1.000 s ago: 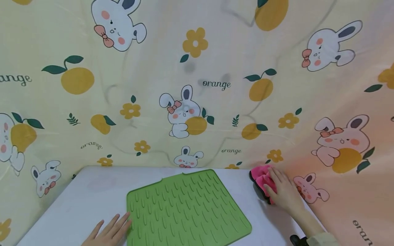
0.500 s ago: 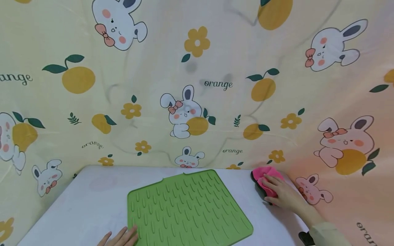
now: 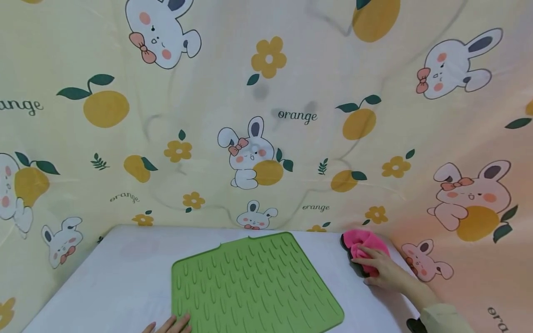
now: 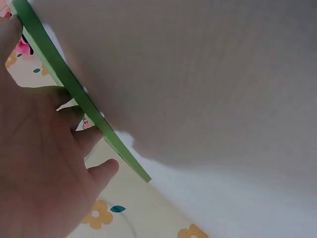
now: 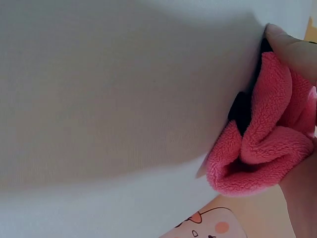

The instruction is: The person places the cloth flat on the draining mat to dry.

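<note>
A green mat (image 3: 254,282) with rows of raised ridges lies on the white table. My left hand (image 3: 172,325) is mostly cut off by the lower frame edge in the head view, its fingers resting on the mat's near left part. From the left wrist, the left hand (image 4: 44,148) shows beside the mat's thin green edge (image 4: 74,87), fingertips on its upper side. At the far right of the table my right hand (image 3: 385,270) grips a folded pink plush cloth (image 3: 354,238) with black trim. In the right wrist view the thumb presses the end of the fluffy cloth (image 5: 257,144).
A cream curtain (image 3: 208,92) printed with rabbits and oranges hangs behind and beside the table (image 3: 116,268). A dark object (image 3: 415,325), partly cut off, shows by the right sleeve (image 3: 443,319).
My left hand has slid down and right, onto the mat's edge. The right hand has shifted slightly right and down over the pink cloth, its fingers more bent. The mat stays put.
</note>
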### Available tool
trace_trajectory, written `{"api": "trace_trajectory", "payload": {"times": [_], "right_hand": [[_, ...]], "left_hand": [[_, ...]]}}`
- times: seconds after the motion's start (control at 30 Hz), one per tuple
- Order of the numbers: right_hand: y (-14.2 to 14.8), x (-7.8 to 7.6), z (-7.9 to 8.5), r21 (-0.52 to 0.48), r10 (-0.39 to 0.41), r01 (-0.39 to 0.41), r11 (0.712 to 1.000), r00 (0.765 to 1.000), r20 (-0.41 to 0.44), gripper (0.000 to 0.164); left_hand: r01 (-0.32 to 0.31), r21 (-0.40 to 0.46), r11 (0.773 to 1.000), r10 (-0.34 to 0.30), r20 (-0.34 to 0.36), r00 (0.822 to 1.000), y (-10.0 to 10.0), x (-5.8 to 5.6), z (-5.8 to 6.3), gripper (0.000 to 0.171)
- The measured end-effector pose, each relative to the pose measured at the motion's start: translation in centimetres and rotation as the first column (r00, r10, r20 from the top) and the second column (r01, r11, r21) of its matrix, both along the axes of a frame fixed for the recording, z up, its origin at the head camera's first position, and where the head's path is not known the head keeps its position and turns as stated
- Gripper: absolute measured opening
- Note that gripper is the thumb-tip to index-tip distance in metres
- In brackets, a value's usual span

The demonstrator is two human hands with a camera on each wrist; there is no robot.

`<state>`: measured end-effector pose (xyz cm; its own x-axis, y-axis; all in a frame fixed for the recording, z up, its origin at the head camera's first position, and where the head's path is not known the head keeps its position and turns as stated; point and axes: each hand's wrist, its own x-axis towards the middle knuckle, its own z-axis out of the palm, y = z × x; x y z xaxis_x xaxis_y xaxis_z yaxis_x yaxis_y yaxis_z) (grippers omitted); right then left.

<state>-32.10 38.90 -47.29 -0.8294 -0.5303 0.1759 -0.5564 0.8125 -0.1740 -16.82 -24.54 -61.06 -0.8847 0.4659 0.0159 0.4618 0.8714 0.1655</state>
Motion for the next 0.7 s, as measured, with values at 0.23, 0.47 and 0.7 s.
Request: {"api": "trace_trajectory", "payload": {"times": [0.23, 0.47, 0.7], "right_hand": [[0.3, -0.3, -0.2, 0.0, 0.029, -0.029, 1.0, 0.999, -0.034, 0.047], [0.4, -0.6, -1.0, -0.007, 0.075, -0.078, 0.997, 0.978, -0.193, 0.047], [0.4, -1.3, -1.2, 0.023, 0.143, -0.144, 0.989, 0.927, -0.346, 0.044]], "left_hand": [[-0.012, -0.02, 1.0, 0.01, -0.11, 0.994, 0.1, -0.2, -1.8, 0.057], [0.001, 0.038, 0.999, -0.002, 0.032, 0.999, -0.2, -0.5, -1.2, 0.056], [0.03, 0.013, 0.999, -0.03, 0.016, 0.999, -0.3, -0.4, -1.3, 0.059]]}}
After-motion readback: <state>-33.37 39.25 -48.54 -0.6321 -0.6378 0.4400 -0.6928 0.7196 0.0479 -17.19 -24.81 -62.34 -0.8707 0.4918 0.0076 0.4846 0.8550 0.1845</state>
